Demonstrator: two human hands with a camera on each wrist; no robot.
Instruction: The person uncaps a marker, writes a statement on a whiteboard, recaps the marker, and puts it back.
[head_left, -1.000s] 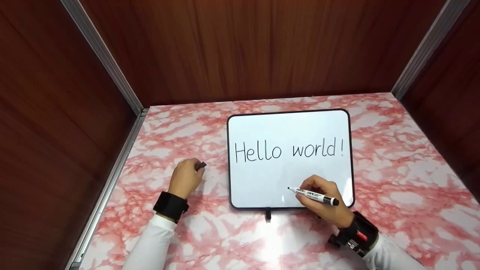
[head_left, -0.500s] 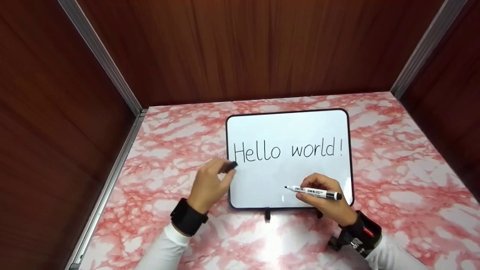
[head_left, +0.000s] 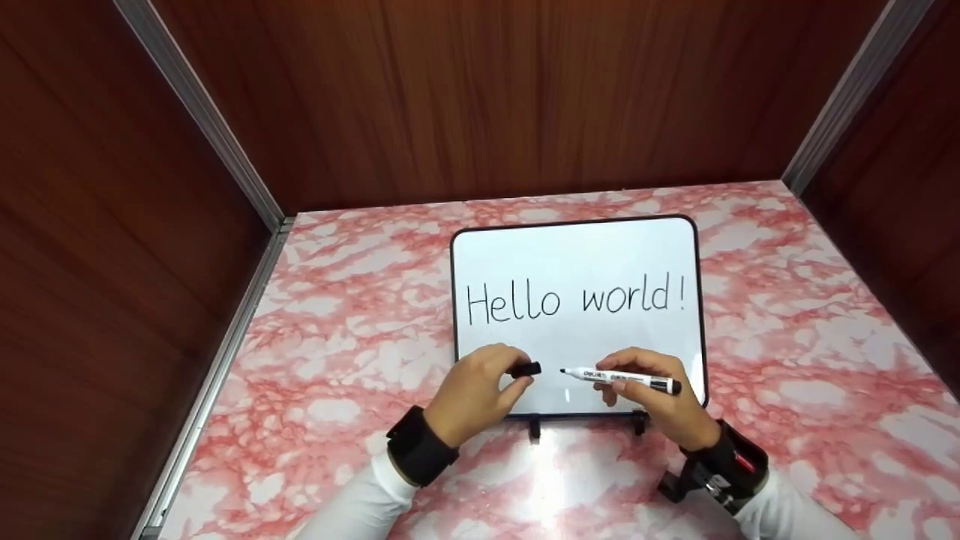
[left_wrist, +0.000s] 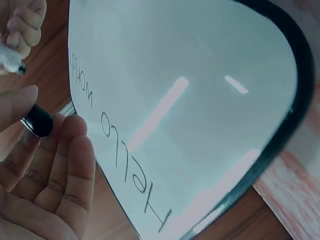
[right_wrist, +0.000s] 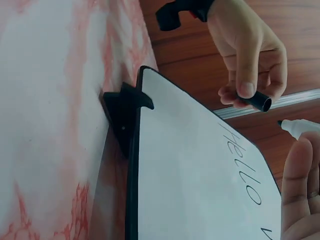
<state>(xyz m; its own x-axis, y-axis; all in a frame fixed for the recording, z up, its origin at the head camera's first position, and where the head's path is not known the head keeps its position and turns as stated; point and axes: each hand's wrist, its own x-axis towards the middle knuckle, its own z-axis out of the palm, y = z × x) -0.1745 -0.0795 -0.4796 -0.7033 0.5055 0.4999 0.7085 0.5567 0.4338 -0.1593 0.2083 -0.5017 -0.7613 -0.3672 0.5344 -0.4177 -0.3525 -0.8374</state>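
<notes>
A white marker [head_left: 619, 379] with a black tip lies across the fingers of my right hand [head_left: 660, 397], which pinches its barrel with the tip pointing left. My left hand [head_left: 480, 390] holds a black marker cap [head_left: 527, 369] between thumb and fingers. In the right wrist view the open end of the cap [right_wrist: 265, 104] faces the marker's tip [right_wrist: 281, 123], with a short gap between them. Both hands are in front of the lower part of a whiteboard [head_left: 577, 255]. "Hello world!" is written on it in thin black strokes.
Black stand feet [head_left: 535, 429] stick out under the board's lower edge; a black clip-like bracket [right_wrist: 125, 110] grips the frame. The table [head_left: 337, 270] has a red and white marbled top. Dark wood panels [head_left: 487, 97] with metal corner rails rise around it.
My left hand has moved right with the cap, from the table beside the board to in front of its lower part. The marker has shifted slightly left and turned more level.
</notes>
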